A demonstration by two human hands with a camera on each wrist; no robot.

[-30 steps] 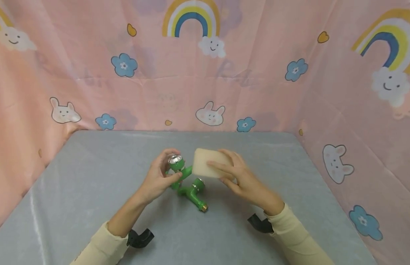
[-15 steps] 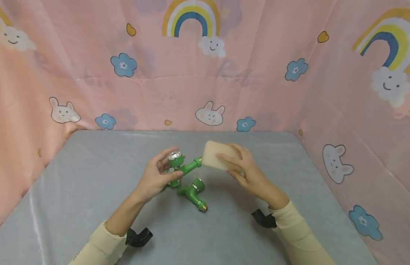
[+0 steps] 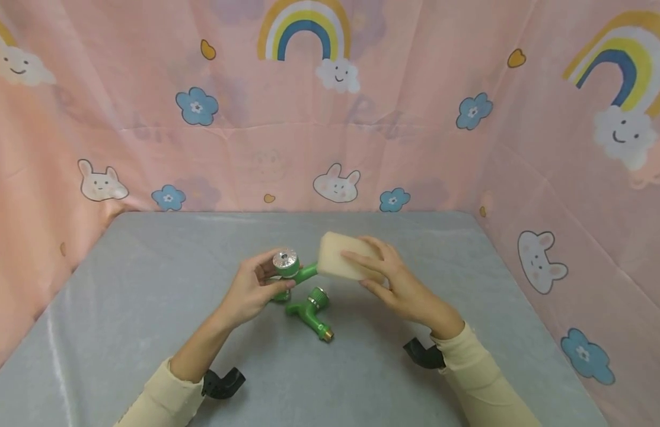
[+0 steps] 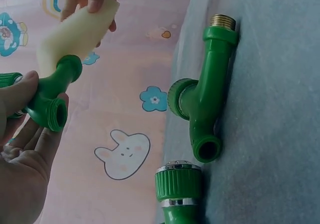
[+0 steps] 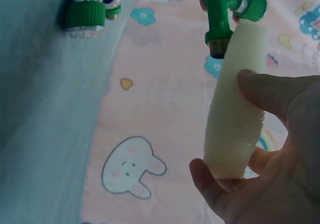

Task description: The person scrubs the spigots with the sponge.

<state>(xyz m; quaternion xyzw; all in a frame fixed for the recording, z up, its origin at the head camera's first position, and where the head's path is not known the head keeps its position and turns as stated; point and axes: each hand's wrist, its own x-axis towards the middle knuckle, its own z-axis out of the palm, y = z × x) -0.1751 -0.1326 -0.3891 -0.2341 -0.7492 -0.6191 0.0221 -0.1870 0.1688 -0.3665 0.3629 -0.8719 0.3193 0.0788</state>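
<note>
My left hand [image 3: 251, 290] grips a green tap [image 3: 307, 273] by its body, the silver-capped knob turned up toward the head camera. Above the table, my right hand [image 3: 401, 281] holds a cream sponge [image 3: 343, 256], thumb on one side and fingers on the other. In the head view the sponge overlaps the tap's threaded end; in the right wrist view that end shows right at the sponge's edge [image 5: 235, 103]. A second green tap [image 3: 311, 315] with a brass thread lies on the table below the hands. Part of a third tap [image 3: 280, 295] shows behind my left thumb.
A grey cloth covers the table [image 3: 148, 296], with pink patterned curtains [image 3: 244, 136] behind and at both sides. Black curved pieces stick out at the left cuff [image 3: 223, 384] and right cuff [image 3: 423, 354].
The sponge first moves right and up, baring the tap's threaded end, then comes back left over it. The held tap has tilted so its silver cap faces the head camera more.
</note>
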